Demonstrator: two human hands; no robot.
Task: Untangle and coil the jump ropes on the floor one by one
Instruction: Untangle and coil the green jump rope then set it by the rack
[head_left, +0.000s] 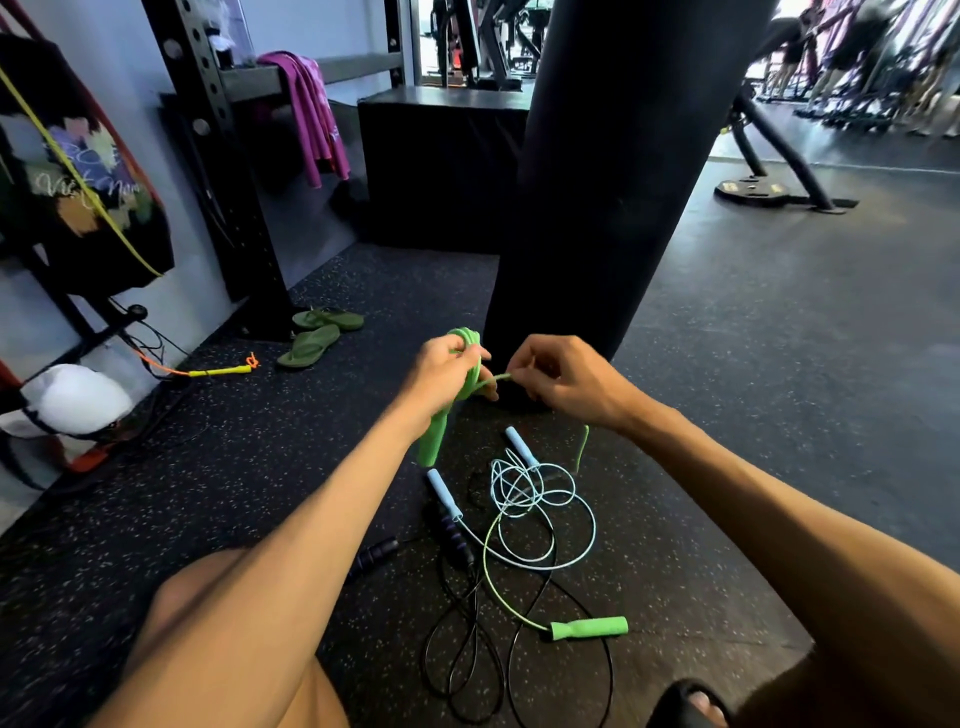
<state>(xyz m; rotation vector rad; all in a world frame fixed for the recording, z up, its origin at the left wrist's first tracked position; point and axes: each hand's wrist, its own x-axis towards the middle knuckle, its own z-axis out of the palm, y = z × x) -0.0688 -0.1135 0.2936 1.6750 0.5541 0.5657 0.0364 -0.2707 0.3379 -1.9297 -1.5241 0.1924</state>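
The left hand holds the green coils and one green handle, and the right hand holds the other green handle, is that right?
Not quite. The left hand holds the green coils and one green handle, but the right hand pinches the green cord; the other green handle lies on the floor, as the head view shows.

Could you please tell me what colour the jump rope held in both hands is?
Bright green; the jump rope shows best in the head view.
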